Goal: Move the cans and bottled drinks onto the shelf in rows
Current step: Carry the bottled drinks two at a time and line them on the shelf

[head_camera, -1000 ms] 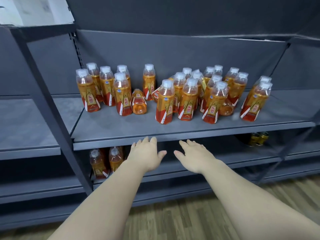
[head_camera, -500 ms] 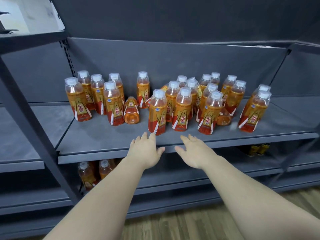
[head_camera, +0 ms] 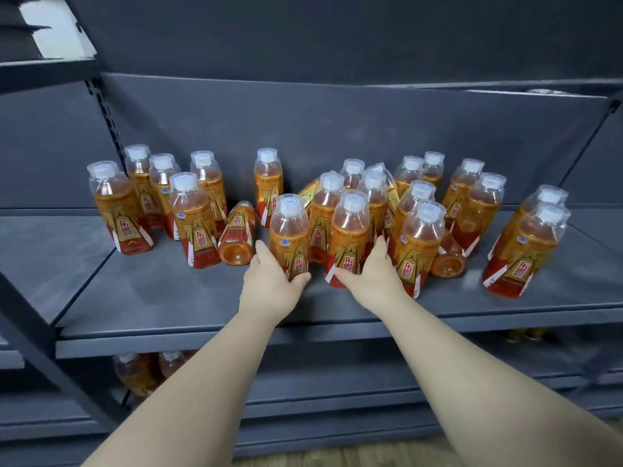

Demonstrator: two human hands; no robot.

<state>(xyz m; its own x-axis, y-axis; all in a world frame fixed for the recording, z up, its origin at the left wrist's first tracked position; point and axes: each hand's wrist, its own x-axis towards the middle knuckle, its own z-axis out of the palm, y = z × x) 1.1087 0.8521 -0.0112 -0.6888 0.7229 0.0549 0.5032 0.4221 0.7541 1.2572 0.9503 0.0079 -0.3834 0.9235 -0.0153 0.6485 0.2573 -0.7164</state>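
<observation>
Several orange drink bottles with clear caps stand crowded on the grey shelf [head_camera: 151,298]. My left hand [head_camera: 269,281] grips the base of one front bottle [head_camera: 290,230]. My right hand [head_camera: 371,274] grips the base of the bottle beside it [head_camera: 349,230]. Both bottles stand upright on the shelf. One bottle [head_camera: 236,239] lies on its side left of my hands, and another [head_camera: 448,257] lies on its side at the right. A pair of bottles [head_camera: 529,244] stands apart at the far right.
A slanted dark upright post [head_camera: 30,318] crosses the left side. The lower shelf holds two bottles [head_camera: 138,372] at the left and cans [head_camera: 526,333] at the right. The shelf's front strip before the bottles is bare. Wood floor shows at the bottom.
Both hands reached forward from the shelf's front edge and closed round the bases of two front bottles. The view moved closer to the shelf.
</observation>
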